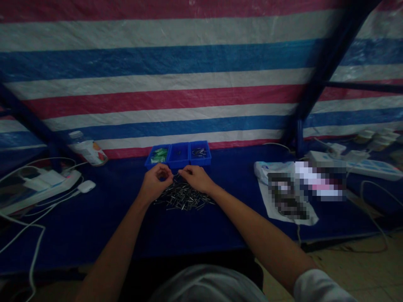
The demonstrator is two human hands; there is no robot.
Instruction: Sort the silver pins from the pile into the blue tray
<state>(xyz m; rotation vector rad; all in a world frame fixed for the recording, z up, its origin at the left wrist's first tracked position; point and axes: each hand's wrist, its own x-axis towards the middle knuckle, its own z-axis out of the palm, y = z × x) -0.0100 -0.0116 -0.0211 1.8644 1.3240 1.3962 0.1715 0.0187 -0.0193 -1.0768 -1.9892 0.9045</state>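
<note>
A loose pile of slim, shiny metal pins (185,199) lies on the blue table, partly under my hands. My left hand (155,181) is curled in a pinch at the pile's far left edge, thumb and forefinger together; whatever they hold is too small to make out. Close beside it, my right hand (197,178) pinches what looks like one thin metal pin (176,174), its tip pointing toward the left fingertips. Just behind both hands stands a blue three-part tray (179,165). Green pieces (159,155) fill its left compartment, a few small bits lie in the middle, and metal pins (199,152) are in the right one.
To the left are a power strip (67,181), white cables, a white charger case (86,186) and a bottle (90,150). On the right lie a white plastic bag (262,193), blurred-out items and another power strip (371,167). A striped tarp (201,96) hangs behind the table.
</note>
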